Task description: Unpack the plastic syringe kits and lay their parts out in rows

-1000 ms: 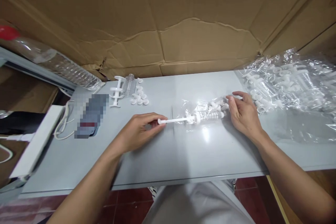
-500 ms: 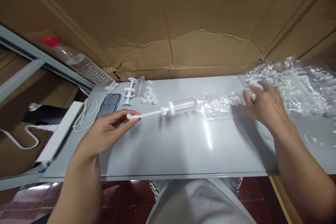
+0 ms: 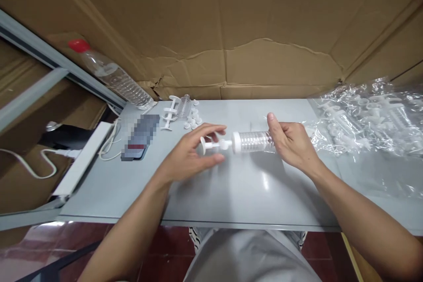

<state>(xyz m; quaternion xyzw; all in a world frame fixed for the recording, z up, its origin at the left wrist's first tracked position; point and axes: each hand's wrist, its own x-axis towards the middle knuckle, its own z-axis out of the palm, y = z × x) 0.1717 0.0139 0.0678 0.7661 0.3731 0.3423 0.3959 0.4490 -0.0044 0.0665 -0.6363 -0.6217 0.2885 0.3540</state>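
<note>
A large plastic syringe [image 3: 254, 142] lies crosswise over the table, with a clear ribbed barrel and a white collar. Its white plunger [image 3: 216, 145] sticks out to the left. My left hand [image 3: 190, 152] surrounds the plunger's end, fingers and thumb apart and not closed on it. My right hand [image 3: 292, 143] is wrapped round the barrel's right end, thumb up, and hides the tip. Crinkled clear plastic film [image 3: 322, 134] shows just beyond that hand.
At the back left lie white plunger-like parts [image 3: 170, 113], a clear ribbed barrel [image 3: 184, 106] and several small white caps [image 3: 194, 120]. A phone [image 3: 140, 139], power strip [image 3: 84, 158] and water bottle [image 3: 115, 79] are farther left. Clear bags of white parts [image 3: 380, 119] cover the right side.
My right hand has come left from the bags onto the barrel. The plunger sticks out less than before. My left hand has moved right, and its fingers have spread off the plunger's end.
</note>
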